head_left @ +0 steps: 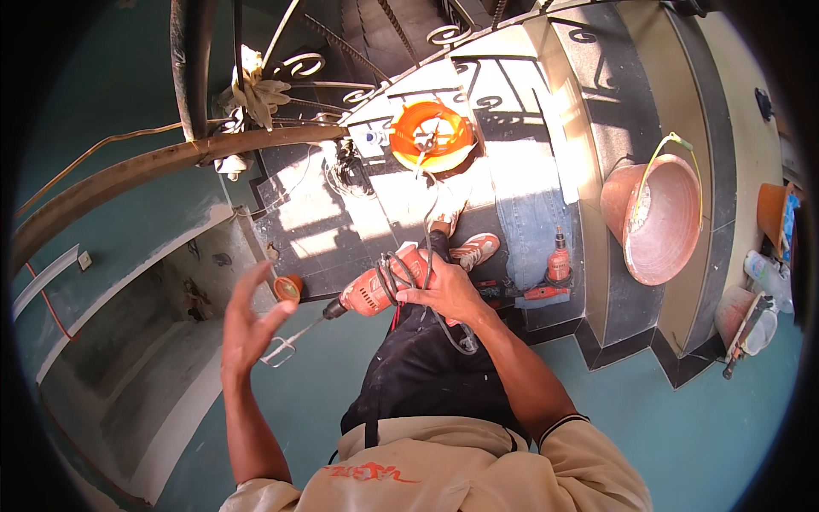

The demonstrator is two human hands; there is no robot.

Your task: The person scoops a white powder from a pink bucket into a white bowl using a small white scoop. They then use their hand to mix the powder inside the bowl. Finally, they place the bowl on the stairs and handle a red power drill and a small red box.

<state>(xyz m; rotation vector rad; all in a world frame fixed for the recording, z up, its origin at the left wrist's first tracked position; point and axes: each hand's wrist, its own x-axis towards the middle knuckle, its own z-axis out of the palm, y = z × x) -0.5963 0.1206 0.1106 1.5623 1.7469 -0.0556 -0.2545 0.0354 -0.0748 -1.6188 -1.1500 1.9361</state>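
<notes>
My right hand (450, 294) is wrapped round the rear of a red electric drill (367, 293), held across my lap. Its dark power cord (394, 273) is looped in coils round the body and trails down below my wrist. From the chuck a metal mixing paddle (281, 350) points to the lower left. My left hand (247, 320) is raised beside the paddle with fingers apart, holding nothing. A second red power tool (559, 263) stands on a piece of blue denim (525, 205) on the tiled landing to the right.
An orange basin (461, 141) with a tool in it sits ahead on the landing. A large pinkish bucket (618, 200) stands on the stairs at right. A small orange bowl (288, 287) lies near my left hand. Wooden handrail (128, 171) and metal railings curve along the left and far side.
</notes>
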